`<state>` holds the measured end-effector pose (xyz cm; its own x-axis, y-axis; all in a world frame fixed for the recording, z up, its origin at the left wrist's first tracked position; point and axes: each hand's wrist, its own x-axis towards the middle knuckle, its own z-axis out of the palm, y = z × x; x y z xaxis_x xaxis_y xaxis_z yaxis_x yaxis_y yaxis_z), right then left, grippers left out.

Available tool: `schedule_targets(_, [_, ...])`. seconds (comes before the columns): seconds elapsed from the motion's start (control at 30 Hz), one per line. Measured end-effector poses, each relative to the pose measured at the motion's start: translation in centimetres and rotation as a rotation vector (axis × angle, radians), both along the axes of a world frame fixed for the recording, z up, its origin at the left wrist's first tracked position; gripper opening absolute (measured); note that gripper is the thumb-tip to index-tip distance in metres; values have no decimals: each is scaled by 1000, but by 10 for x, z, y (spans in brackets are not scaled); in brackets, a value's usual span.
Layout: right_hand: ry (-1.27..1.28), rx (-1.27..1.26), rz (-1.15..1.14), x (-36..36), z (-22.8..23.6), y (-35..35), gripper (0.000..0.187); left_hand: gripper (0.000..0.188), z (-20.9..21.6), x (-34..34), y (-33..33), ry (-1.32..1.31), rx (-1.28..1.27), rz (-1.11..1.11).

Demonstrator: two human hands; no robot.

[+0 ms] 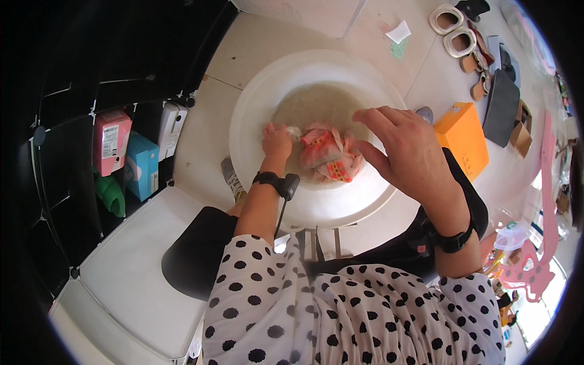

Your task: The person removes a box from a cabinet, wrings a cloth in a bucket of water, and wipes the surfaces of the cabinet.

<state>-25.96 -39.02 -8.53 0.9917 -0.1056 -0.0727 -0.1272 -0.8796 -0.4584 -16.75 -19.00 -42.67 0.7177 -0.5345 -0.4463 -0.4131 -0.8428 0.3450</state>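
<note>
Sitting low in the big white basin (249, 109), the red, pink and white cloth (328, 155) is bunched up around the basin's middle, partly in cloudy water (316, 97). The left hand (277, 143) is down inside the basin, left of the cloth, fingers curled downward close together; can't tell if they're pinching anything. The right hand (404, 146) looks raised over the basin's right side, seemingly with nothing in it, fingers fairly close together, thumb spread well apart from them. My two cents: steady the cloth with the left, work it in small sections with the right, and keep it low in the basin so it doesn't splash over the rim. Soaked fabric probably gets heavy and slippery, so I'd gather it before lifting. As for labels, left of the basin there's a pink box (123, 152) with a white printed label and a blue box (139, 159) with a smaller pale one. Right of the basin, an orange box (462, 134) has dark printing, too small for me to make out.
</note>
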Motion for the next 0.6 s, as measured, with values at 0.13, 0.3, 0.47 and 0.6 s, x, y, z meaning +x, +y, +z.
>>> schedule_targets(0.13, [16,-10,-2,3,0,0,27,28,-6,-3,8,-142,-102,22])
schedule_targets(0.3, [60,4,-86,5,1,0,27,31,-4,0,6,275,77,-48])
schedule_targets(0.47, [28,169,-208,4,-14,-7,40,28,45,25,-12,606,-426,299])
schedule_targets(0.6, [63,192,-220,-2,-40,-5,51,32,134,35,-51,782,-625,329])
